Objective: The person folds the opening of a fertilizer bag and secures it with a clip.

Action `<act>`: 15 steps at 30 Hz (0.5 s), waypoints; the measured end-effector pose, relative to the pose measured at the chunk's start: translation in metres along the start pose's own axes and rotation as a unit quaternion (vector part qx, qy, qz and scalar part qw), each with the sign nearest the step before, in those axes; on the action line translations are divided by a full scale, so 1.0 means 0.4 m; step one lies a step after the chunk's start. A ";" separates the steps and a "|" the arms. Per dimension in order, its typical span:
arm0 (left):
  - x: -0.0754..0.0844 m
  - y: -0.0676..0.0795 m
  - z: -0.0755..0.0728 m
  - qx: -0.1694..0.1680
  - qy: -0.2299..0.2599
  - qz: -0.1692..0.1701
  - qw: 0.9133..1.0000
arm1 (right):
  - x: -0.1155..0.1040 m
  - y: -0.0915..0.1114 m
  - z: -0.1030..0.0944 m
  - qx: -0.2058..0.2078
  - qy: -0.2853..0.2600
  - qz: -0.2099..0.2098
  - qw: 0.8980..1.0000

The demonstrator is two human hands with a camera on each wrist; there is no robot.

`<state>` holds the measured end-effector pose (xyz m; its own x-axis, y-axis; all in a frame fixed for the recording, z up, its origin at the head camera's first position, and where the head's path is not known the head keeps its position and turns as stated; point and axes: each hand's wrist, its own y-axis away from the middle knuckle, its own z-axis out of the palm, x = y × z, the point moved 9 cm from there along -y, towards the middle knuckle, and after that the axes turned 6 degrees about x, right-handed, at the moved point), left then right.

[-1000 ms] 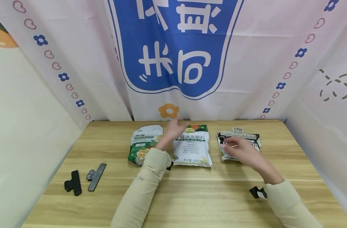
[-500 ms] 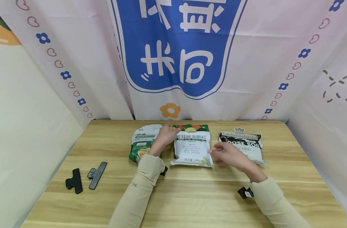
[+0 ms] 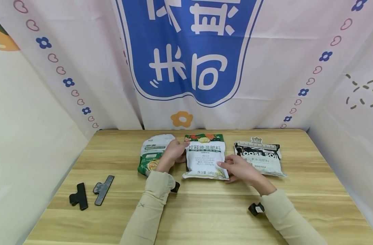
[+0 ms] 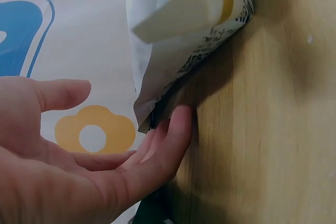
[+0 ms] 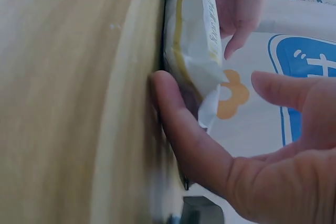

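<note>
A white fertilizer bag with a green floral top lies flat between both hands in the head view. My left hand is at its left edge; in the left wrist view, the fingers reach to the bag's underside while the thumb stands apart. At the lower right edge is my right hand, its thumb overlapping the bag in the head view. The right wrist view shows its fingers low against the tabletop beside the bag, thumb spread away from it. Neither hand is closed round the bag.
A green and white pouch lies left, partly behind the left hand. To the right is a black and white LOOSE SOIL bag with a ruler-like clip across its top. Black and grey clips lie at front left.
My right hand has moved left from over the LOOSE SOIL bag to the middle bag's right edge. The left hand has come down from the middle bag's top to its left edge.
</note>
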<state>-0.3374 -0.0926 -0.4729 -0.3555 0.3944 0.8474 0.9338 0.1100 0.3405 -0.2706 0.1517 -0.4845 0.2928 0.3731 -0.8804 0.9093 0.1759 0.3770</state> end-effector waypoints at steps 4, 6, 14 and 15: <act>-0.007 0.000 0.007 -0.021 0.008 -0.008 1.000 | 0.012 -0.013 0.008 0.013 -0.023 0.012 1.000; -0.010 -0.001 0.011 -0.028 0.013 -0.013 0.999 | 0.012 -0.018 0.013 0.015 -0.028 0.012 0.999; -0.019 -0.014 0.016 -0.017 0.014 -0.026 0.999 | 0.008 -0.028 0.005 0.057 0.065 0.000 0.996; -0.020 -0.015 0.018 -0.019 0.011 -0.027 0.999 | 0.007 -0.028 0.003 0.062 0.078 -0.002 0.995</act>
<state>-0.3398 -0.0900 -0.4847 -0.4060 0.3695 0.8358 0.9113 0.0955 0.4005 -0.2796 0.1497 -0.4917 0.2487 0.5120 -0.8222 0.9425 0.0678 0.3273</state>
